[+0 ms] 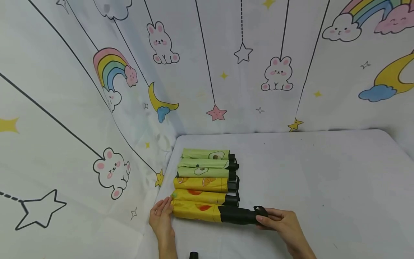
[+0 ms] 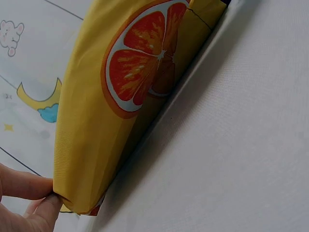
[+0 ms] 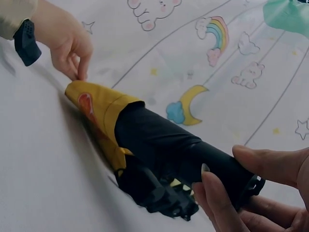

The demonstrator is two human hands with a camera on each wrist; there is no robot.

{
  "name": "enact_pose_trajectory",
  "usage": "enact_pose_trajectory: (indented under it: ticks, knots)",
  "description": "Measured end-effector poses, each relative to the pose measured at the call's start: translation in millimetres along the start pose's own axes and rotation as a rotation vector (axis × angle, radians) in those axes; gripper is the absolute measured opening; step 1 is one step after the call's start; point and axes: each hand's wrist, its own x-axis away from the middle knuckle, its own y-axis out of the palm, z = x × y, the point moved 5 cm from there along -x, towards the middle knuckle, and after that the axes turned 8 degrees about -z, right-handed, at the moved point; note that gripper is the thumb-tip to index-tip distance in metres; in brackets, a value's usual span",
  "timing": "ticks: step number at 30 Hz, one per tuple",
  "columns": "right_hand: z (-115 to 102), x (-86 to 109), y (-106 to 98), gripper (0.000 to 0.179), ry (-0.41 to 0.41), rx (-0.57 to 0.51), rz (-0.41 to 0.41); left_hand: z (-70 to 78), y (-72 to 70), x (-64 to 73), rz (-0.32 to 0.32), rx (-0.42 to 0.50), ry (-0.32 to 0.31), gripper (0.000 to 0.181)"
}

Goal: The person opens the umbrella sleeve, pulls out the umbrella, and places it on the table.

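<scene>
A folding umbrella [image 1: 240,215] with a black body lies nearest me, its left part inside a yellow sleeve [image 1: 197,211] printed with orange slices. Thumb and fingertip of my left hand [image 1: 161,217] pinch the closed far-left end of that sleeve, plain in the left wrist view. At the other end, my right hand [image 1: 279,223] grips the black handle end between thumb and fingers, by its strap loop [image 1: 260,210]. Just behind it lies a row of sleeved umbrellas: two yellow ones, the nearer yellow umbrella [image 1: 200,196] close alongside, then green avocado-print umbrellas [image 1: 203,172].
The row's black handles all point right on the white tabletop [image 1: 310,180]. A small black object [image 1: 193,255] shows at the bottom edge, mostly cut off. Behind and at the left hangs a white cloth [image 1: 194,72] printed with rabbits, stars and rainbows.
</scene>
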Motion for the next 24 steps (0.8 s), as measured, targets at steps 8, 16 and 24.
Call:
enact_pose_trajectory:
  ticks: [8, 16, 24]
  knots:
    - [2, -0.2, -5, 0.059, 0.017, 0.013, 0.016, -2.0, 0.7, -0.5, 0.011, 0.004, 0.007, 0.050]
    - [2, 1.8, -8, 0.060, 0.016, 0.020, 0.032, -2.5, -1.3, -1.3, 0.047, -0.027, -0.017, 0.054]
    - [0, 6.1, -21, 0.060, 0.020, 0.023, 0.040, -0.2, -6.4, -3.4, 0.053, -0.020, 0.013, 0.052]
